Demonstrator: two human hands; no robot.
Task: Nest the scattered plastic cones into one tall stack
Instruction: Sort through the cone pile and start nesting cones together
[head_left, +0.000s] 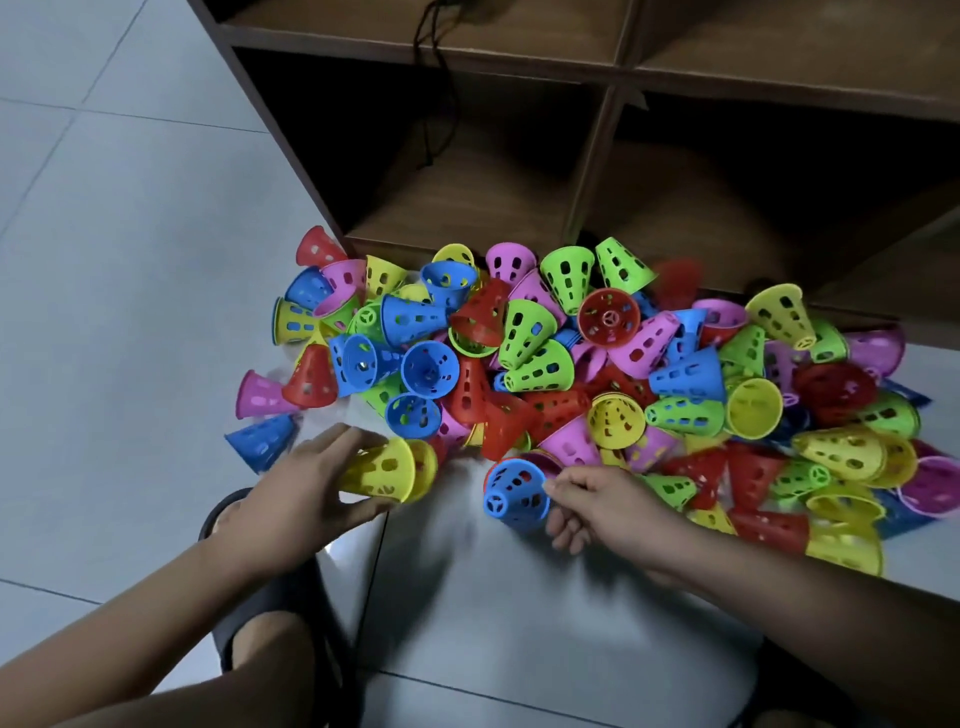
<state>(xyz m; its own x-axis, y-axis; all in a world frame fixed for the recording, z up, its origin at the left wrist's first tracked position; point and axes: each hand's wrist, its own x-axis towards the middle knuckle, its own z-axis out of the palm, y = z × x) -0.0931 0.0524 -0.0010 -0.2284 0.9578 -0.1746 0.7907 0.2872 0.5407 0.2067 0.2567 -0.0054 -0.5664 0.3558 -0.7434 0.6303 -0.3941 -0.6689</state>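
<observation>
Grey floor tiles (104, 260) form the work surface, backed by a brown wooden shelf unit (597, 156) with open compartments; a black cord (441, 78) hangs in the left one. Loose pile of perforated plastic cones (535, 364) (red, blue, green, yellow, pink) lies on the floor against the foot of the unit, cones lying at all angles, several strays at its left edge. Left hand (306, 488) grips a yellow nested pair (384, 470) lying on its side, wide rims to the right, fingers curled over the narrow end and thumb beneath. Right hand (597, 506) pinches the rim of a blue cone (517, 493) between thumb and forefinger, remaining fingers loosely curled below; the narrow tip faces the camera, and red and pink rims show just behind it. Black slipper (306, 587) noted on a foot under the left forearm
</observation>
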